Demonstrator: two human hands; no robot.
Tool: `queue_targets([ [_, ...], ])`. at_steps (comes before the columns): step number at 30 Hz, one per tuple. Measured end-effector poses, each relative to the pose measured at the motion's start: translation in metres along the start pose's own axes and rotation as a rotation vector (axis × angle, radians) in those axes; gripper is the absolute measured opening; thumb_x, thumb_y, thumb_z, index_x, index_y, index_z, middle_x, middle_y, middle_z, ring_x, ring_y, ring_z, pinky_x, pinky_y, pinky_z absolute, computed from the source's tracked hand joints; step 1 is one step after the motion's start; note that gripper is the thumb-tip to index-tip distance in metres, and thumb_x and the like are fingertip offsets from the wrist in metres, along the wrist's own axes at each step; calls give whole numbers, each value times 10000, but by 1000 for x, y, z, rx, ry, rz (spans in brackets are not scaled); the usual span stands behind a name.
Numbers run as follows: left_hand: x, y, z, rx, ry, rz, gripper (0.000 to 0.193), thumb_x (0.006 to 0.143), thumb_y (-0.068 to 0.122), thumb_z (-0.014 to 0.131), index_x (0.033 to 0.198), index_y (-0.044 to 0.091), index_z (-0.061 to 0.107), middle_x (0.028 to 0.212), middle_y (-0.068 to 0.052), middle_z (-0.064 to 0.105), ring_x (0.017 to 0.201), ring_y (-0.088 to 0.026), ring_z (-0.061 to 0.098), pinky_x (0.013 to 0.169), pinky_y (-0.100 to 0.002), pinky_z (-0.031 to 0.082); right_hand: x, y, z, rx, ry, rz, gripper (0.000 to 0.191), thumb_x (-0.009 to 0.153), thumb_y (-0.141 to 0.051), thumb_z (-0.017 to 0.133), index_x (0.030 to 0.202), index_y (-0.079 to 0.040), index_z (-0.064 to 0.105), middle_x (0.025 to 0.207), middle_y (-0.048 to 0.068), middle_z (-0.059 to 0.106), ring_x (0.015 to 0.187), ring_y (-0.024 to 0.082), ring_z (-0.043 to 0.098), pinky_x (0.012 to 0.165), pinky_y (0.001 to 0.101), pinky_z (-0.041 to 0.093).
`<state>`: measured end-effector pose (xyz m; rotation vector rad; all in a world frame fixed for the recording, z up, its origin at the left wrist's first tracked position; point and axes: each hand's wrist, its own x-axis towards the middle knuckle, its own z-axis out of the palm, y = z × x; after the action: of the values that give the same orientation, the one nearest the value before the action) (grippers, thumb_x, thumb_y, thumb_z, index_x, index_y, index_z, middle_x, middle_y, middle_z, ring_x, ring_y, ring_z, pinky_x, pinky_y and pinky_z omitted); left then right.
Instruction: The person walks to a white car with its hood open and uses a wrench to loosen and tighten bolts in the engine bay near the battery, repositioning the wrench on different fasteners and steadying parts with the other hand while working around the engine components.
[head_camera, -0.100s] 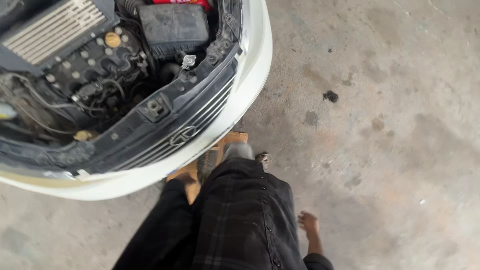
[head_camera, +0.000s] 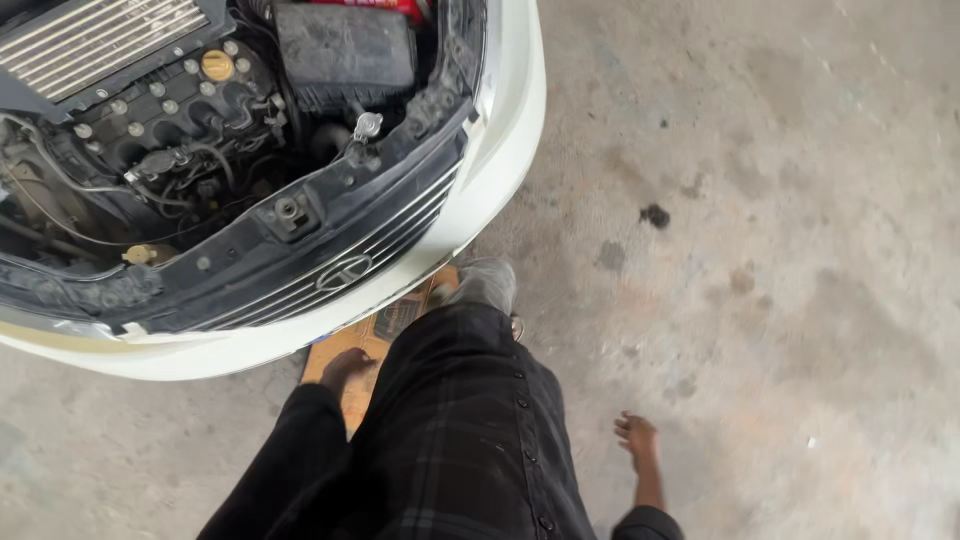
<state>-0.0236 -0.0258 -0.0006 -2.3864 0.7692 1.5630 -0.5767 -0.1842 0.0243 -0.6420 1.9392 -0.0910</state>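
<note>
item: person at white car's front bumper (head_camera: 500, 170), lower centre; left hand (head_camera: 345, 368) rests loosely, perhaps touching cardboard sheet (head_camera: 375, 335); right hand (head_camera: 637, 438) hangs empty, fingers apart.

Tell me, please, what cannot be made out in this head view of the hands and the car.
- Left hand: its fingers lie against the cardboard; the sleeve hides the wrist, and a grip cannot be told.
- Right hand: small and blurred; finger pose unclear.
- Cardboard: mostly hidden by the bumper and the leg.
- Engine bay: cut off by the top and left edges.
- Person's torso: cut off by the bottom edge.
</note>
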Motion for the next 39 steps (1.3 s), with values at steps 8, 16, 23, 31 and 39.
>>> queue_targets([
  [8,67,192,-4,-210,-82,-92,536,861,500,767,1162,59,712,1144,-181,748,1082,-354,761,934,-441,572,159,-244,-52,-18,-52,-111,404,1018,-340,551,1319,-91,653,1132,123,754,976,244,716,751,411,550],
  [16,208,426,-159,-339,506,320,663,955,646,588,1275,68,649,1274,-233,637,1184,-437,590,978,-530,456,239,-424,1,-400,-259,-193,377,1025,-366,543,1241,-81,661,1035,121,741,881,228,693,682,402,530],
  [23,269,550,-274,-727,672,321,410,974,447,630,1194,117,730,1089,-89,751,965,-256,714,833,-420,544,298,-596,-22,-533,-274,-214,354,1048,-372,575,1126,-42,677,933,137,718,778,229,658,610,388,506],
  [31,282,639,-291,-1357,800,20,311,1010,363,616,1058,99,773,910,-5,786,790,-115,730,760,-305,559,443,-785,-84,-858,-236,-314,397,1074,-378,613,993,2,695,818,155,693,661,229,618,527,371,479],
  [39,247,668,-351,-1331,1159,-36,238,986,332,696,1007,105,765,893,-19,774,832,-134,735,759,-320,547,442,-1123,112,-890,-426,-1173,352,1041,-288,682,917,39,721,798,113,736,666,118,651,589,304,501],
])
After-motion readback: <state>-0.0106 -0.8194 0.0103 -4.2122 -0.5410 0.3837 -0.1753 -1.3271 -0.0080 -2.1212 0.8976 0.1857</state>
